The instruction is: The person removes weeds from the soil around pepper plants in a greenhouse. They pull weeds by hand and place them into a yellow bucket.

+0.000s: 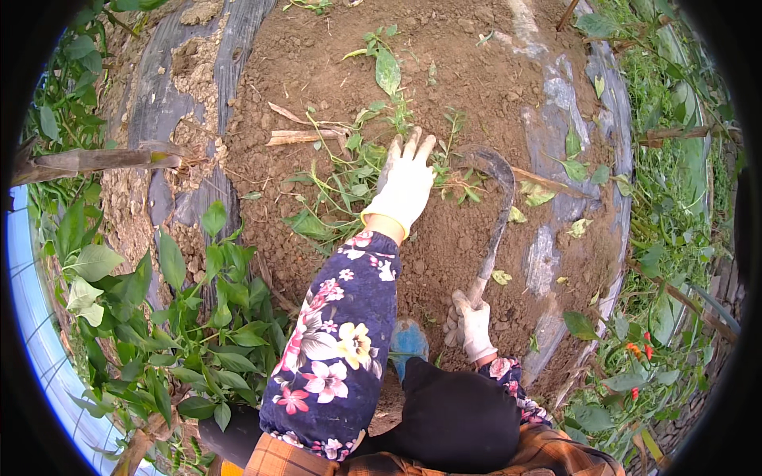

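Note:
My left hand (406, 177), in a white glove with soiled fingers, reaches forward over the soil, palm down, fingers a little apart. Under and beside it lie green weeds (357, 178), partly hidden by the hand. Lower right, my right hand (470, 321), in a dirty white glove, is closed around the handle of a sickle (499, 226). The sickle's dark curved blade arcs forward, its tip close to small weeds (458, 178) just right of my left hand. A larger spotted leaf (388, 71) and a pale green pepper (355, 53) lie farther ahead.
Torn plastic mulch film runs along the left (229, 65) and right (610, 119) of the bare soil. Leafy pepper plants (226, 339) crowd the lower left; red peppers (647, 345) hang at the right. A wooden stake (101, 163) juts in from the left. Dry stalks (297, 137) lie ahead.

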A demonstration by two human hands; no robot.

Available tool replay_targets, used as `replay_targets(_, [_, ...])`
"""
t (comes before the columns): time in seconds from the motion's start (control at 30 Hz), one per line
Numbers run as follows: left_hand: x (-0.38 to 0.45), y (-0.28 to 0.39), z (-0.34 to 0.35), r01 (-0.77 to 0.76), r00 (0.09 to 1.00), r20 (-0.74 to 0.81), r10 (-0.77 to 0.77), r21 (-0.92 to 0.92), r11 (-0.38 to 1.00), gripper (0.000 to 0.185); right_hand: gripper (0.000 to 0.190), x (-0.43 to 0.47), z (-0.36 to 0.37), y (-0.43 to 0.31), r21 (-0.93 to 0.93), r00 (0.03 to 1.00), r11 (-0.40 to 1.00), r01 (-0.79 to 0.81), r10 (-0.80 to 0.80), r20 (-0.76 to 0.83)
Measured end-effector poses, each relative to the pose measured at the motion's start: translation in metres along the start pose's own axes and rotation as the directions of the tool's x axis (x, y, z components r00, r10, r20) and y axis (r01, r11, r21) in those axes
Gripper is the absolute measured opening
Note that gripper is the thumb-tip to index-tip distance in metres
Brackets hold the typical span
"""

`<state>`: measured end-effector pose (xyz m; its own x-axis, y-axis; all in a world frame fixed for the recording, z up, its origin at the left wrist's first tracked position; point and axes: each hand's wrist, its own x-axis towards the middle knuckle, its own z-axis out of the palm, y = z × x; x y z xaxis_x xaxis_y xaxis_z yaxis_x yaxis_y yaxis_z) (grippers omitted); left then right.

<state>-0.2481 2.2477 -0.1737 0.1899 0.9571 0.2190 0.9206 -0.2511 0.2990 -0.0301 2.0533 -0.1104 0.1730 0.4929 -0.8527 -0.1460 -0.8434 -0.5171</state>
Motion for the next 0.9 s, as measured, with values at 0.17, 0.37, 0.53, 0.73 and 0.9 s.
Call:
replay_targets(0.17, [-0.007,0.006,-0.004,0.024,0.91,0.414,-0.027,0.013,1.0,0.027,0.022,-0.052,-0.017,0.002,0.039,0.99,0.989,-0.141,0.14,0.026])
replay_targets(0.37, [-0.112,-0.015,-0.031,0.611,0.757,0.396,-0.52,-0.145,0.779,0.025,0.018,-0.059,-0.059,0.036,-0.011,0.993,0.994,-0.113,0.112,-0.022])
replay_targets(0.53, [-0.094,-0.104,-0.018,0.729,0.611,-0.186,-0.77,-0.246,0.638,0.043,0.025,-0.041,-0.016,-0.015,0.117,0.998,0.993,0.022,-0.016,-0.057])
replay_targets(0.73, [-0.039,-0.116,-0.015,0.694,0.689,0.223,-0.69,-0.478,0.538,0.06,0.03,-0.02,-0.03,0.033,-0.11,0.981,0.99,0.086,-0.104,-0.164])
replay_targets(0.9, [-0.042,-0.1,0.004,0.741,0.595,0.292,-0.749,-0.561,0.369,0.058,0.031,-0.02,-0.035,0.038,-0.069,0.986,0.995,0.066,-0.076,-0.151])
